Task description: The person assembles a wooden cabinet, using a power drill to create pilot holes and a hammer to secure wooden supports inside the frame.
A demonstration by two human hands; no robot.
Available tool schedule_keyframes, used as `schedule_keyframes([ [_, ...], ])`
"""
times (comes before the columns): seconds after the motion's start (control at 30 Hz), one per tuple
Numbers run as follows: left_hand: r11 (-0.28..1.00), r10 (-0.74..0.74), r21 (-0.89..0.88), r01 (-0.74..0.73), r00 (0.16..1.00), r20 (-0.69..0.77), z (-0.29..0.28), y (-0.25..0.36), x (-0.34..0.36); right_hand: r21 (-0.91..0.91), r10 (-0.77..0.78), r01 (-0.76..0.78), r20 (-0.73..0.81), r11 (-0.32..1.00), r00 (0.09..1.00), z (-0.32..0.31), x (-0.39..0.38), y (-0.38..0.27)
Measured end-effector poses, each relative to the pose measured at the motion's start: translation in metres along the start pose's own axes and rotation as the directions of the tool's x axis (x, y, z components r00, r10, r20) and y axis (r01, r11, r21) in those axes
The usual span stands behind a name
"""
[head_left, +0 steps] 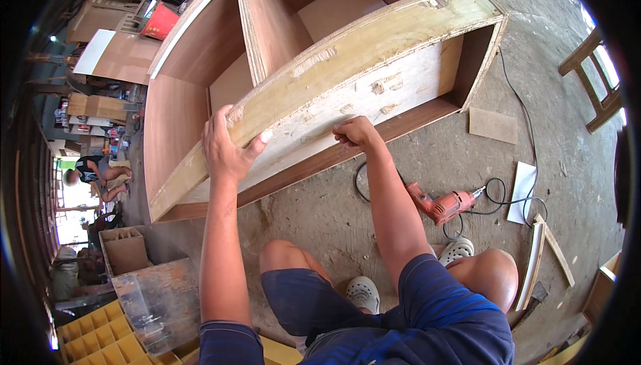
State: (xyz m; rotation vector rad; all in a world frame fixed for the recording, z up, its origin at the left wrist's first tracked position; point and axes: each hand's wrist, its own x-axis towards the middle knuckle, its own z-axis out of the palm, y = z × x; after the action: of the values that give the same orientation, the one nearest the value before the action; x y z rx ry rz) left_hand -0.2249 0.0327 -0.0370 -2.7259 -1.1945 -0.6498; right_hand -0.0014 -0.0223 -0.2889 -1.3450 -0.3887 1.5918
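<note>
A large wooden cabinet frame (177,125) lies in front of me with its compartments facing up. Along its near side runs a pale plywood board (380,35) with rough, torn patches. My left hand (230,141) straddles this board toward its left end, fingers over the far edge and thumb on the near side. Below the board, my right hand (357,131) is closed in front of a whitish recessed panel (427,71). Its fingers are curled together, and whatever they may hold is too small or hidden to make out.
A red power drill (441,205) lies on the concrete floor, its black cable (517,95) trailing away. Near it are a thin board piece (493,125), a white sheet (522,191) and wood strips (534,265). A wooden stool (597,85) stands right; another person (100,171) sits far left.
</note>
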Motion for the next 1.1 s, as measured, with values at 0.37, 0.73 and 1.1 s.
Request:
schedule_keyframes([
  [0.37,0.998,-0.065,-0.008,0.065,0.998,0.003,0.0,-0.001,-0.002,0.084,-0.076,0.079,-0.046,0.993,0.996,0.007,-0.002,0.012],
  [0.73,1.0,-0.031,-0.002,0.031,1.0,0.002,-0.003,-0.003,-0.003,-0.471,-0.298,0.021,-0.52,0.882,0.801,-0.021,0.021,0.101],
  [1.1,1.0,0.015,0.007,-0.015,1.0,-0.004,0.002,0.0,0.003,-0.712,-0.357,-0.016,-0.371,0.702,0.857,-0.026,0.081,0.116],
])
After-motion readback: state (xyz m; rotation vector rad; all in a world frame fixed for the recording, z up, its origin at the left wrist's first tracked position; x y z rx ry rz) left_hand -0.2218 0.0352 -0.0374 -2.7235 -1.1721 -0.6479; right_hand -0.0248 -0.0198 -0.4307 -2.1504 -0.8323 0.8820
